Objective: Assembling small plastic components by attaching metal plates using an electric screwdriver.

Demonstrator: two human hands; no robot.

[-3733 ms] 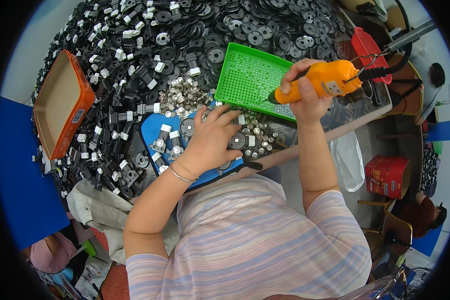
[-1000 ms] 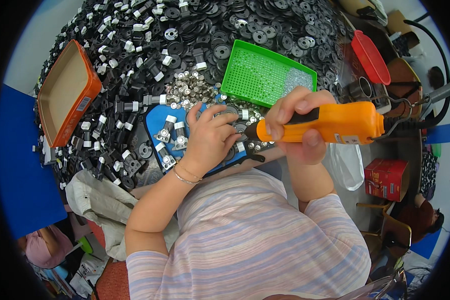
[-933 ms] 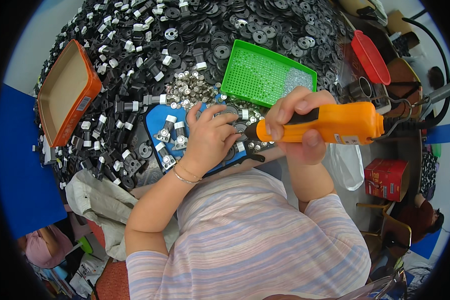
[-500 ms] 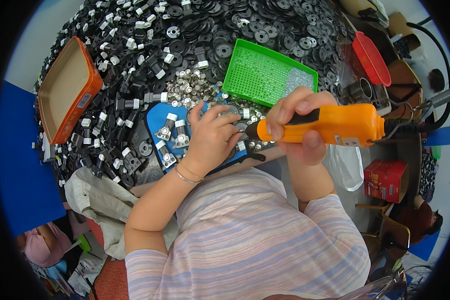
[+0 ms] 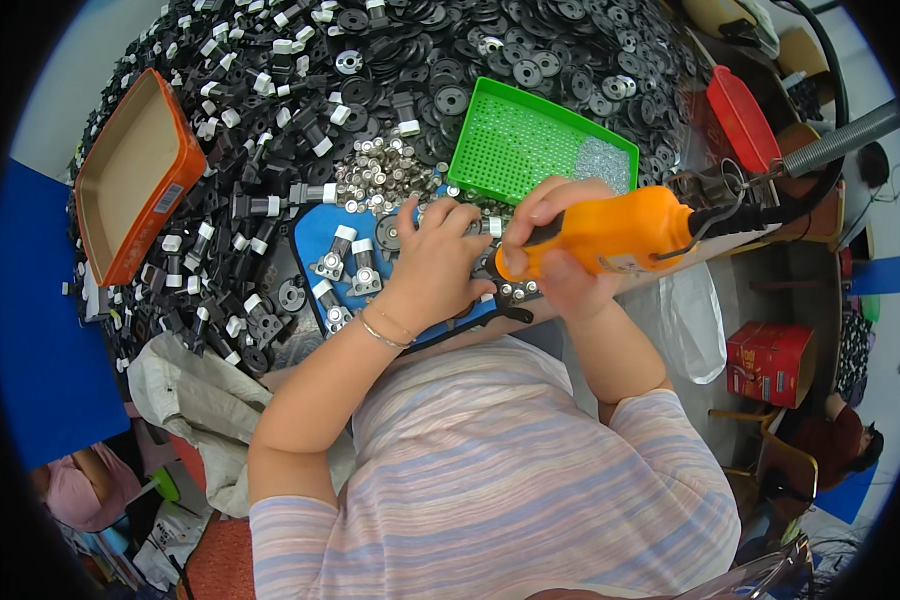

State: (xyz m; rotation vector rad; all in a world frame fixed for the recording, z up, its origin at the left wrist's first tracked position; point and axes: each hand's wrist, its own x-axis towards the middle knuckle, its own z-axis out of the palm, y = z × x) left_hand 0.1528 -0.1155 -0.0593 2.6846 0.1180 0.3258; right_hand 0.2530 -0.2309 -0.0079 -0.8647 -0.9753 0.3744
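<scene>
My right hand (image 5: 582, 292) is wrapped round an orange electric screwdriver (image 5: 638, 228), whose dark nose points down toward the work beside my left fingers. Its very tip is hard to make out. My left hand (image 5: 428, 262) lies with fingers spread over parts on a blue mat (image 5: 315, 228), its thumb close to the screwdriver's nose. What sits under that palm is mostly hidden; a white-ended piece (image 5: 495, 226) shows past the fingertips. Left of the hand, several black-and-white fittings with metal plates (image 5: 364, 272) rest on the mat.
Small silvery metal parts (image 5: 380, 168) are heaped behind the mat. A green perforated basket (image 5: 490, 150) holds tiny screws (image 5: 602, 158). Piles of black discs (image 5: 450, 98) and fittings cover the table. An orange tray (image 5: 130, 180) stands left. A coil spring (image 5: 840, 140) hangs by the screwdriver's cable.
My right hand has shifted left with the screwdriver, its rear end swinging up and closer in. My left fingers have spread wider. The spring and cable reach further into view.
</scene>
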